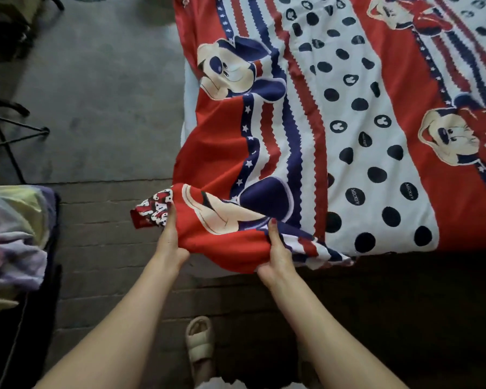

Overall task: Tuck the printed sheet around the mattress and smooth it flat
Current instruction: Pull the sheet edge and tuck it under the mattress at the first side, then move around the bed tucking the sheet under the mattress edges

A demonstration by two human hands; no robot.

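The printed sheet (334,113), red, white and navy with cartoon mice, stripes and dots, lies spread over the mattress (188,80), whose pale edge shows along the left side. The sheet's near left corner is bunched and lifted off the mattress corner. My left hand (170,237) grips that bunched corner from the left, thumb on top. My right hand (275,254) grips the same fold a little to the right, fingers under the cloth. Wrinkles run from the corner up along the left border.
Grey concrete floor (96,80) lies left of the bed, brick paving below. A pile of pastel cloth (14,237) sits at the left. Black stand legs (14,130) cross the upper left floor. A beige slipper on a foot (199,343) stands between my arms.
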